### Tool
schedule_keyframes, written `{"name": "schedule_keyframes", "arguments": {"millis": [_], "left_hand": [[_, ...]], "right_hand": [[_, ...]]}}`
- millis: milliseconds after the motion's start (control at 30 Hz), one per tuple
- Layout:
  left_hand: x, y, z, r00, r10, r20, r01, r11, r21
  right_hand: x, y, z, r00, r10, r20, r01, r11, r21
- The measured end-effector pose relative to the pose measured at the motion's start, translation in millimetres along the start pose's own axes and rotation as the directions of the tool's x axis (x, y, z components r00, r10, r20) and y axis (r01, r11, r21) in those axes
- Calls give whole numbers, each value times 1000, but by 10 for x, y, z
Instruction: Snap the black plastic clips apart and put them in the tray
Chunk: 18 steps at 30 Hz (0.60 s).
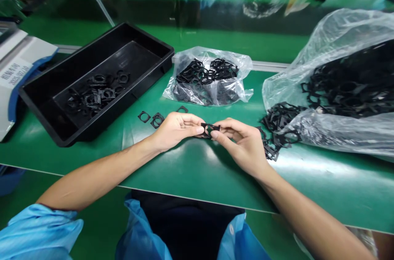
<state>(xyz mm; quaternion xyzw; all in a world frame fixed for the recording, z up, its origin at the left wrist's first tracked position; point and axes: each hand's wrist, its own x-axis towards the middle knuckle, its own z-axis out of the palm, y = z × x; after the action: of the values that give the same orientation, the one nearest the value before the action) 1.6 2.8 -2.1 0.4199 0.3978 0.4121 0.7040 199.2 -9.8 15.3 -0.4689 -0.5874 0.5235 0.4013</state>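
Observation:
Between my two hands, above the green table, is a small black part (210, 125) with round openings. My left hand (181, 131) pinches its left end between thumb and fingers. Its right end is gripped by my right hand (238, 139), with the thumb on its front. Whether it is one piece or two stacked pieces is too small to tell. Just beyond my left hand, several flat black frames (144, 117) lie on the table. Loose black parts (269, 147) are heaped to the right of my right hand.
A black tray (123, 116) holding black parts stands at the left, beside a white and blue device (18, 75). A clear bag (212, 92) of black parts lies at the centre back. A larger open bag (338, 133) spills parts at the right.

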Motion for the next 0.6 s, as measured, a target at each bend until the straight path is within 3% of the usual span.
{"name": "schedule_keyframes", "arguments": {"millis": [133,267,600], "left_hand": [[-2,11,-8,999,-29,13,30,998,-61],[-1,24,-30,996,-76,47,79,995,-62],[13,74,-69,958,-138,253,159,985,-64]], "right_hand": [[3,-13,-4,1000,5,-4,-5,999,38],[24,-34,-25,992,92,87,-99,992,75],[58,-90,-39,959,202,198,-233,961,148]]}}
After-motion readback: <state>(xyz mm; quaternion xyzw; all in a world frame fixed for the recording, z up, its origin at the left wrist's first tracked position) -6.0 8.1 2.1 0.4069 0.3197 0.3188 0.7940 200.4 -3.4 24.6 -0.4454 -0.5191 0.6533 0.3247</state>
